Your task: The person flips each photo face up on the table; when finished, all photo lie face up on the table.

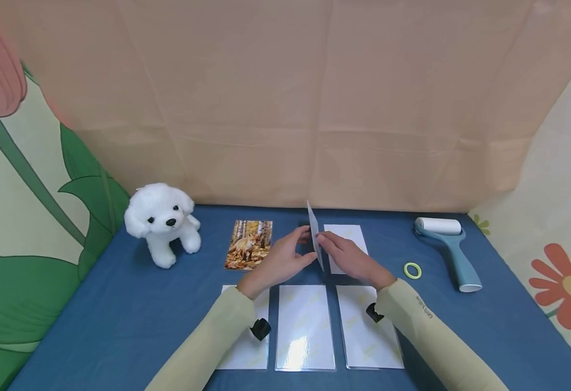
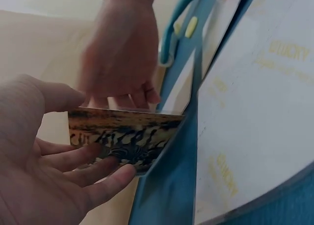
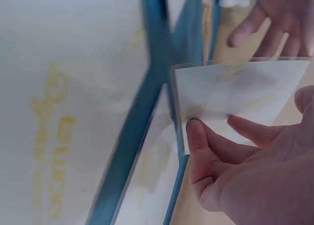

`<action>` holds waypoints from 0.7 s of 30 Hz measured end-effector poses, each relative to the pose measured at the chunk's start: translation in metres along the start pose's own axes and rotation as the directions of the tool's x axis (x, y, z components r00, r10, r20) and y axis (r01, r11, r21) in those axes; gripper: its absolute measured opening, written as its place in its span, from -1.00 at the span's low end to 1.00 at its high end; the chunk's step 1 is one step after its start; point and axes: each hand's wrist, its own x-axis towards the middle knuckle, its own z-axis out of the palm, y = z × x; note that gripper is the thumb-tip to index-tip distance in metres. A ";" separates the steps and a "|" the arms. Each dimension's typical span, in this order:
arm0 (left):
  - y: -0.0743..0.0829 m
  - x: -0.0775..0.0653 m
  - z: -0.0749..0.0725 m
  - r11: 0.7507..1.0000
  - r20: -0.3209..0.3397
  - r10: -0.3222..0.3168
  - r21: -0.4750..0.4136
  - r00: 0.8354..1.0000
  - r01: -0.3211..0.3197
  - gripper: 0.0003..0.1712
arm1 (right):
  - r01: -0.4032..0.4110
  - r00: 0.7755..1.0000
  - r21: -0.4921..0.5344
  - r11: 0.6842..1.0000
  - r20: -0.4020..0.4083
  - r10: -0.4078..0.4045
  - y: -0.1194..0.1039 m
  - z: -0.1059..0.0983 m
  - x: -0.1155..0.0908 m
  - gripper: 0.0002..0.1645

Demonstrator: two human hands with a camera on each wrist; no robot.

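A laminated photo card [image 1: 316,236] stands upright between my two hands, its face printed with zebras [image 2: 127,141]. My left hand [image 1: 285,258] holds it from the picture side, thumb at one corner and several fingertips across the face. The plain white back with pale yellow lettering [image 3: 240,92] faces my right hand [image 1: 351,258], whose bent fingertips hold it there. Behind the hands lies a white sheet [image 1: 346,239]. A fox photo card [image 1: 250,244] lies picture-up to the left.
Three white, yellow-lettered sheets [image 1: 305,326] line the near side of the blue cloth [image 1: 134,320]. A white plush dog [image 1: 163,222] sits at left. On the right are a yellow-green ring [image 1: 412,270] and a blue-handled lint roller [image 1: 454,252].
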 end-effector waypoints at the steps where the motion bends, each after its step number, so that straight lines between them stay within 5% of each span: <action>1: 0.000 0.001 0.002 1.000 0.007 0.004 0.002 1.000 -0.004 -0.26 | -0.017 1.000 0.009 1.000 0.003 0.017 0.000 -0.001 0.000 -0.23; 8: -0.002 0.009 0.016 0.998 0.048 0.021 0.056 0.999 -0.024 -0.20 | -0.101 0.995 0.128 0.987 0.027 0.098 -0.001 -0.008 0.001 -0.20; 21: -0.025 0.022 0.034 0.976 0.143 0.023 0.212 0.989 -0.054 -0.33 | -0.046 0.999 0.205 0.978 0.004 0.046 -0.001 -0.016 0.002 -0.33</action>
